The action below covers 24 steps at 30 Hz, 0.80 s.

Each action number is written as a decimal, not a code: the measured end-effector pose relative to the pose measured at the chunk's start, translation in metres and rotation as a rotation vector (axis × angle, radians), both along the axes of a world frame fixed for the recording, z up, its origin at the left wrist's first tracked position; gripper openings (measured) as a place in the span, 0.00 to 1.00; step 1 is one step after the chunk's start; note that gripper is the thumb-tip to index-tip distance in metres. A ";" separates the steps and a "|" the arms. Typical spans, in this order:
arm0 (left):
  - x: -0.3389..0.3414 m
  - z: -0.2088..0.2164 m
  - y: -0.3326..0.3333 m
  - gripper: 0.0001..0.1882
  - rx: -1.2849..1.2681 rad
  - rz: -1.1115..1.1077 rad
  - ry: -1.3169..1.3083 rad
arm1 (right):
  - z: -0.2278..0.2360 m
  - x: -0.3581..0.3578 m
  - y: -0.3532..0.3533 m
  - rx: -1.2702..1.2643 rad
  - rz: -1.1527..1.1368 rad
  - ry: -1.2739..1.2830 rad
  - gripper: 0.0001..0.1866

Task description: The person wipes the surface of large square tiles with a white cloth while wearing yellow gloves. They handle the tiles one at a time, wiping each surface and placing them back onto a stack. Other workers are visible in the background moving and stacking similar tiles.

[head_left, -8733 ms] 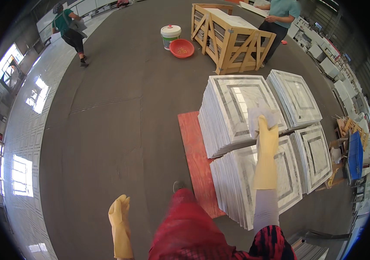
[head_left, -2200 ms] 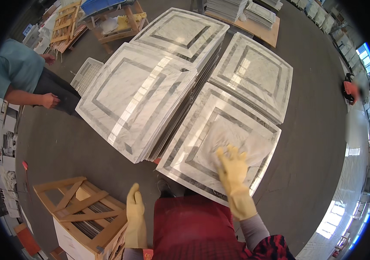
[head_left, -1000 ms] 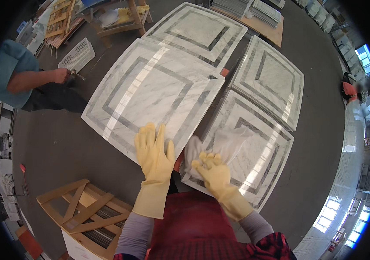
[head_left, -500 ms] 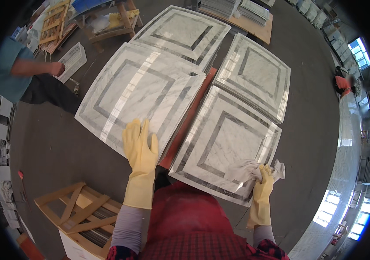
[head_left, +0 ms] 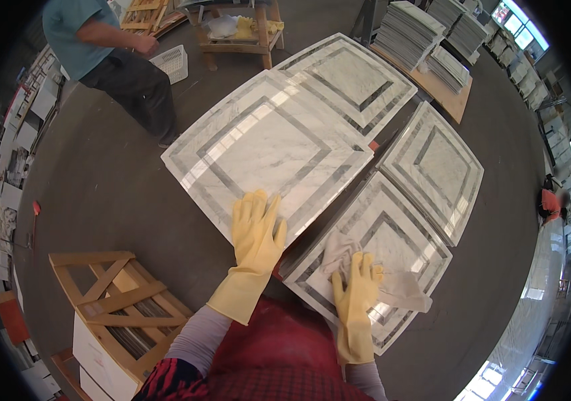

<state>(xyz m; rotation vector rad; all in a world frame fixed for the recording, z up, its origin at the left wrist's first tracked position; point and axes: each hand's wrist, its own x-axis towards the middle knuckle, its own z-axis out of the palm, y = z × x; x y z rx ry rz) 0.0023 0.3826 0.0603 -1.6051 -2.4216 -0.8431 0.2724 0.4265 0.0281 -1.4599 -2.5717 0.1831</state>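
My left hand [head_left: 256,229], in a yellow rubber glove, lies flat with fingers apart on the near edge of the left marble panel [head_left: 265,160]. This panel is white with grey inlaid frames and overlaps the far left panel [head_left: 349,80]. My right hand [head_left: 357,287], gloved the same way, presses a pale cloth [head_left: 405,291] onto the near right panel [head_left: 392,234]. Its fingers are stretched out and its thumb stands apart; cloth shows on both sides. Behind lies the far right panel [head_left: 436,154], with a similar inlaid pattern.
At left stands a person in a teal shirt [head_left: 85,30], beside a white plastic basket [head_left: 173,65]. A wooden crate [head_left: 121,307] is at lower left. Beyond the panels are a wooden stand [head_left: 235,48] and stacked slabs [head_left: 409,33]. Another person [head_left: 551,204] is far right.
My right hand has slid the cloth leftward across the near right panel, and its fingers have straightened. My left hand stays on its panel's near edge. The view has turned.
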 end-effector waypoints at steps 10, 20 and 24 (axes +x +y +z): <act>-0.039 -0.006 -0.023 0.21 0.108 -0.364 -0.388 | 0.041 -0.041 -0.050 -0.846 -0.607 0.703 0.27; -0.161 0.035 -0.063 0.24 0.102 -0.399 -1.346 | 0.130 -0.130 -0.014 -0.231 -0.369 1.315 0.22; -0.190 0.052 -0.056 0.23 0.129 -0.293 -1.141 | 0.124 -0.178 -0.014 -0.630 -0.365 1.037 0.31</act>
